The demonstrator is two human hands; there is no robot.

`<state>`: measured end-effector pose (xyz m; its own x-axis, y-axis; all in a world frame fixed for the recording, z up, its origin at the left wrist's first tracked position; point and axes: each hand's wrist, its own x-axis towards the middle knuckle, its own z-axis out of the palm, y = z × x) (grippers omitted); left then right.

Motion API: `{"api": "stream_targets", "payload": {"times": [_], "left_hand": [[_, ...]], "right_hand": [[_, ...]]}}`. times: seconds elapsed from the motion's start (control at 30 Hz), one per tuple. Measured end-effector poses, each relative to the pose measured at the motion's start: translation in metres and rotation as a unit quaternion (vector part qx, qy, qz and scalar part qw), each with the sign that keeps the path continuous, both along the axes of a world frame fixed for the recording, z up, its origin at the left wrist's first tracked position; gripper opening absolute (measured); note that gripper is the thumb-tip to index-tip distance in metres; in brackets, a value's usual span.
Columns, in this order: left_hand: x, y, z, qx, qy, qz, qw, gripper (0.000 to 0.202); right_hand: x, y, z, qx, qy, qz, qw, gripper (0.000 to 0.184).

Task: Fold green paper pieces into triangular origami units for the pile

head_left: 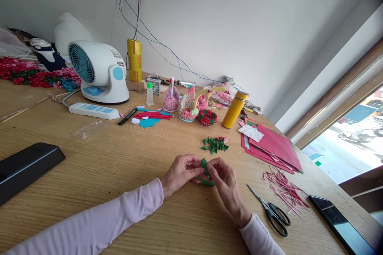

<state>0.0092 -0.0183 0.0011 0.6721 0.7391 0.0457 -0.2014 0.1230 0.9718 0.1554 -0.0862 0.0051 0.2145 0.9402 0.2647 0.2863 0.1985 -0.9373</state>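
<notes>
Both my hands meet over the wooden table point(104, 167) near its front edge. My left hand point(181, 173) and my right hand point(226, 183) pinch a small green folded paper piece point(205, 172) between their fingertips. More green paper lies under it on the table. Just beyond my hands sits a small pile of green folded paper triangles point(214, 144), with a pink one at its far edge.
Scissors point(273, 212), red paper strips point(284, 189) and a phone point(341, 223) lie to the right. Red paper sheets point(273, 147) and a yellow flask point(235, 109) stand farther back. Paper swans point(191, 105), a fan point(97, 71), a power strip point(92, 110) and a black object point(24, 167) sit left.
</notes>
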Motion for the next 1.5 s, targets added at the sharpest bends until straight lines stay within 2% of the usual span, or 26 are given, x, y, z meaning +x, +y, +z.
{"api": "stream_targets", "payload": {"times": [0.3, 0.47, 0.63, 0.83, 0.97, 1.1, 1.3, 1.5], "left_hand": [[-0.001, -0.001, 0.003, 0.025, 0.017, 0.007, 1.000, 0.030], [-0.002, -0.003, 0.009, 0.057, 0.024, 0.003, 0.998, 0.029], [-0.003, -0.004, 0.008, 0.071, 0.028, 0.005, 0.997, 0.030], [-0.001, -0.001, 0.004, 0.057, 0.034, 0.005, 0.998, 0.032], [0.000, -0.001, 0.003, 0.048, 0.022, 0.011, 0.999, 0.030], [0.000, -0.001, 0.002, 0.041, 0.008, 0.000, 0.999, 0.029], [0.000, -0.001, 0.003, -0.016, -0.006, 0.007, 1.000, 0.028], [0.001, 0.001, 0.001, -0.039, -0.020, 0.018, 0.999, 0.027]], "right_hand": [[0.001, 0.000, 0.001, -0.002, 0.018, 0.023, 1.000, 0.029], [0.001, 0.001, -0.003, -0.003, -0.012, 0.015, 1.000, 0.029], [0.001, 0.001, -0.002, -0.010, -0.008, 0.018, 1.000, 0.028], [0.001, -0.001, 0.001, -0.017, 0.033, 0.035, 0.999, 0.029], [0.003, 0.002, -0.006, -0.007, -0.005, 0.017, 1.000, 0.026], [0.006, 0.006, -0.011, -0.002, 0.006, 0.003, 1.000, 0.024], [0.005, 0.005, -0.004, -0.021, 0.051, 0.024, 0.998, 0.031], [0.006, 0.002, -0.003, -0.006, 0.057, 0.020, 0.998, 0.027]]}}
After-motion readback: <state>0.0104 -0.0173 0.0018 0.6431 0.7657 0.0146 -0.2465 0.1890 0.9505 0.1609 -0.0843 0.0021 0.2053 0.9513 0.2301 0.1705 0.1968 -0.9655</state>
